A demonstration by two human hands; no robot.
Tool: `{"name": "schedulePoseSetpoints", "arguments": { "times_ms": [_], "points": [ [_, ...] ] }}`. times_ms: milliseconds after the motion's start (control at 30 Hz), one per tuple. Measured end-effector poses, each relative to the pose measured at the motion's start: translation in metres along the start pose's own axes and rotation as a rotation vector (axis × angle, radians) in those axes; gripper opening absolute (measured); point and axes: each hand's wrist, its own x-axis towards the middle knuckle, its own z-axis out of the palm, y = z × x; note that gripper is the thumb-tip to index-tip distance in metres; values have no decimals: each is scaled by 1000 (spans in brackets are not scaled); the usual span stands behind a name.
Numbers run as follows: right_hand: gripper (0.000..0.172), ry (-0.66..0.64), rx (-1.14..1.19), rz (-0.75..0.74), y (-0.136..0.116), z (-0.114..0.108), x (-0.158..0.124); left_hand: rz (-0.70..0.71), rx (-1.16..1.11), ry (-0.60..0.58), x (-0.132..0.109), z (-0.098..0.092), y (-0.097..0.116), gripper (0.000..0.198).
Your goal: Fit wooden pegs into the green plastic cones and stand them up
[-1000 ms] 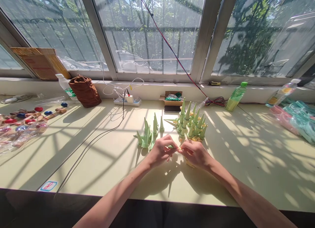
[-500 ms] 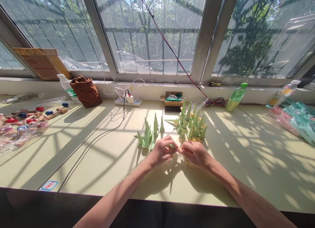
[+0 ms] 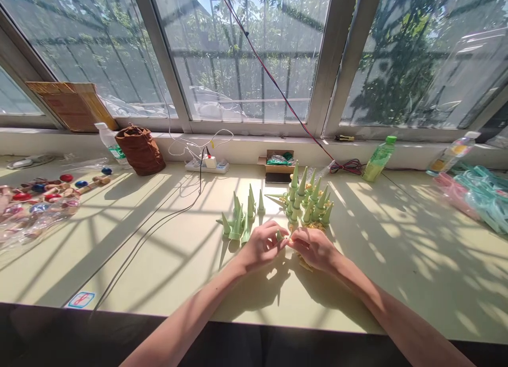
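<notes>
My left hand (image 3: 260,246) and my right hand (image 3: 313,247) meet at the middle of the pale green table (image 3: 166,261), fingers curled together around a small green cone piece (image 3: 279,235). Just behind the hands stands a cluster of tall green cones (image 3: 309,200) with yellow bits at their base. To the left of that is a smaller group of green cones (image 3: 240,219), some upright, some lying down. What my right fingers pinch is hidden.
A power strip (image 3: 208,164) with cables lies by the window ledge. Also at the back are a brown bag (image 3: 139,149), a small cardboard box (image 3: 280,162) and a green bottle (image 3: 379,158). Wooden toys with red and blue balls (image 3: 47,190) lie far left, plastic bags (image 3: 482,195) far right.
The view has tilted slightly, and both hands stay together at the same spot. The fingers of my left hand have shifted a little around the small green piece.
</notes>
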Motion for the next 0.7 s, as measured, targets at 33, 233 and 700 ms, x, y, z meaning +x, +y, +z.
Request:
{"name": "schedulePoseSetpoints", "arguments": {
  "times_ms": [33,233,700],
  "points": [
    [28,5,12,7,1,0,0,1,4,5,0,0,0,14],
    [26,49,1,76,6,2,2,-45,29,79,0,1,-3,19],
    [23,323,-92,292,2,-18,6,-156,161,264,1,4,-14,31]
  ]
}}
